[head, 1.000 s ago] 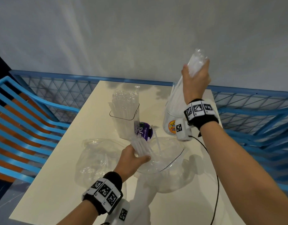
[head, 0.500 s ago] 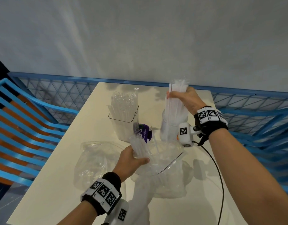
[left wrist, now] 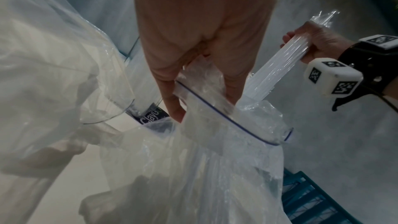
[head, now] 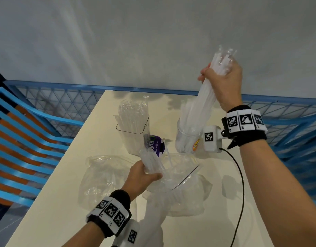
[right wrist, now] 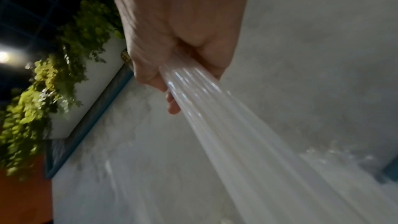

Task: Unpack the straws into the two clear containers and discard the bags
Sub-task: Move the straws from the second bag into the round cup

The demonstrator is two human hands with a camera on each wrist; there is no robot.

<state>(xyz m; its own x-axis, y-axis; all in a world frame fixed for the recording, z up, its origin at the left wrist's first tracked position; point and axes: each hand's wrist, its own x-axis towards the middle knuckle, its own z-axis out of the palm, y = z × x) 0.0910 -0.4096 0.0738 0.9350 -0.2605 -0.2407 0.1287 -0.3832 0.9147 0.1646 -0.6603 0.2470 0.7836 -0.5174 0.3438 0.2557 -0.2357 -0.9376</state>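
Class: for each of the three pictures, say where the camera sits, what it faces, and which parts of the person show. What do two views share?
Head: on the head, facing down at the table; both forearms show.
Left wrist: along the left hand pinching the zip bag.
Right wrist: along the right hand gripping the straw bundle.
Shared: head and left wrist both show the right hand and its straws.

A café-like terrace: cream table [head: 68, 202], blue slatted benches [head: 19, 139], mesh railing [head: 60, 102], hanging greenery [right wrist: 53, 91].
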